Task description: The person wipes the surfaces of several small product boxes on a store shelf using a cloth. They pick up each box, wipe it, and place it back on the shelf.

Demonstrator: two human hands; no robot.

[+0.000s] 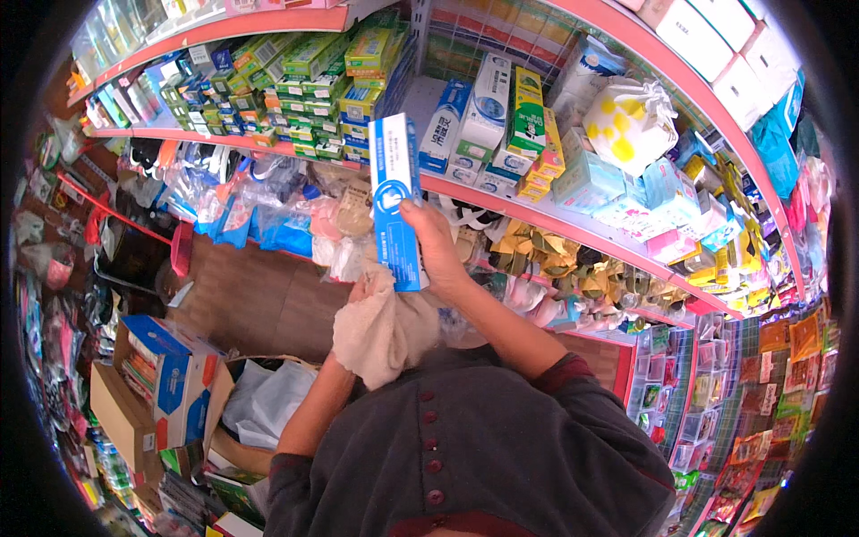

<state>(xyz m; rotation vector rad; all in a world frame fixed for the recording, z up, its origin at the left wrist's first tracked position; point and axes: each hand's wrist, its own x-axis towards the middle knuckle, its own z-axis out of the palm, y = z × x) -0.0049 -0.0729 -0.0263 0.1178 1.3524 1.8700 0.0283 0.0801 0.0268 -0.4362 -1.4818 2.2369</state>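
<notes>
My right hand (435, 250) grips a long blue-and-white carton (392, 181), probably a toothpaste box, by its right side with the thumb across its front. The carton stands tilted, its printed face towards me. A beige cloth (376, 325) is bunched in my left hand (359, 290), which it mostly covers. The cloth's upper edge meets the carton's lower left corner. Beyond the carton is a shelf with a red front edge (470, 198). Upright toothpaste boxes (486, 101) stand there to the right, and stacked green and yellow boxes (312, 87) to the left.
A plastic-wrapped pack with yellow dots (631, 124) sits farther right on the shelf. Bagged goods (268, 201) fill the lower level. An open cardboard box (124, 416) and a container with a whitish plastic bag (268, 403) stand at lower left. Hanging packets (772, 382) line the right.
</notes>
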